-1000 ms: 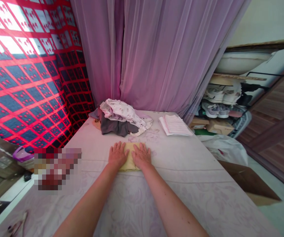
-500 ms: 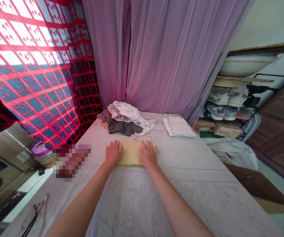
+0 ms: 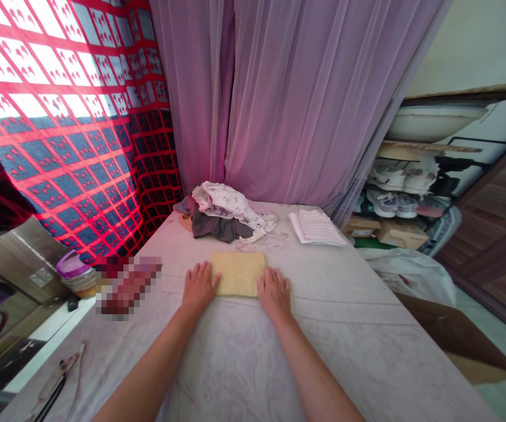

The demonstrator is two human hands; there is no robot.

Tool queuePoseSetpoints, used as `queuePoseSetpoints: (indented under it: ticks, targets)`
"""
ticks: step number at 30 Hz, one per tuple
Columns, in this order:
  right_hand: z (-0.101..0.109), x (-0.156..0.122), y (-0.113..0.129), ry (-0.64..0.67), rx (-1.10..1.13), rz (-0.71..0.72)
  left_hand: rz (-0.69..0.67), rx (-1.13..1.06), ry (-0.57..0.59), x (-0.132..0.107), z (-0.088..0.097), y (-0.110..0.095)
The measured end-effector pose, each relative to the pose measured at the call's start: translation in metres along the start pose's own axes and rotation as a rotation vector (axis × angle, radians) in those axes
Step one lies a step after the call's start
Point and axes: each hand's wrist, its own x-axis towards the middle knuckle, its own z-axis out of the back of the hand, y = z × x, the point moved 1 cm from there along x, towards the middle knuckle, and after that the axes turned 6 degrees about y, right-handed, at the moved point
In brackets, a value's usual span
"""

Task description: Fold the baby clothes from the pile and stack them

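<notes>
A folded yellow cloth [image 3: 237,274] lies flat as a neat rectangle on the patterned bed cover [image 3: 235,363]. At its left edge rests my left hand [image 3: 200,286], palm down with the fingers spread. My right hand [image 3: 275,289] lies likewise at the right edge, fingers apart and thumb by the cloth. Neither hand is gripping anything. Beyond the cloth sits a heap of crumpled clothes, with a white printed garment [image 3: 226,200] over a dark grey one [image 3: 217,227]. To the right of that heap is a folded white striped cloth [image 3: 316,227].
Purple curtains [image 3: 296,105] hang behind the far edge. Cables [image 3: 61,381] lie at the near left, below a blurred-out patch. On the right stand a shoe rack [image 3: 404,176] and an open cardboard box [image 3: 459,340]. A purple-lidded tub [image 3: 74,269] is on the left.
Both hands have slid outward from the top of the yellow cloth to its left and right edges, so more of it shows. The view has shifted slightly.
</notes>
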Motion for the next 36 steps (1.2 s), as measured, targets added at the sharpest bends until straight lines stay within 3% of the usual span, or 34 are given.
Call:
queuePoseSetpoints:
  ticks: [3,5,10,13,19,23,25,27,29,31,33,36]
  targets:
    - [0.001,-0.01,-0.009,-0.096,0.007,-0.13,0.09,-0.049,-0.111,-0.011,0.002,0.007]
    - [0.002,-0.012,-0.011,-0.074,0.023,-0.166,0.125,-0.084,-0.147,-0.015,0.003,0.009]
    - [0.012,-0.006,-0.001,0.052,0.052,-0.157,0.104,-0.15,-0.138,-0.015,0.008,0.008]
    - [0.019,-0.001,0.001,0.05,0.072,-0.127,0.055,-0.183,-0.122,-0.013,0.008,0.006]
    - [0.03,-0.02,-0.037,-0.043,0.018,-0.128,-0.05,-0.217,-0.107,-0.017,-0.006,-0.022]
    - [0.034,-0.035,-0.056,-0.112,-0.049,-0.208,0.039,-0.177,-0.172,-0.019,-0.009,-0.041]
    - [0.037,-0.028,-0.047,-0.171,-0.054,-0.172,0.034,-0.142,-0.179,-0.014,-0.005,-0.05]
    - [0.039,-0.011,-0.029,-0.153,-0.05,-0.036,-0.085,-0.088,-0.119,-0.004,0.0,-0.062]
    - [0.037,0.008,-0.008,-0.053,-0.043,0.118,-0.21,-0.036,-0.016,0.01,0.001,-0.075]
    - [0.031,0.024,0.007,0.086,-0.048,0.206,-0.243,-0.01,0.075,0.022,-0.003,-0.085]
    - [0.022,0.034,0.014,0.181,-0.063,0.19,-0.209,0.0,0.11,0.03,-0.009,-0.09]
    - [0.012,0.038,0.012,0.187,-0.088,0.099,-0.171,0.016,0.123,0.033,-0.018,-0.089]
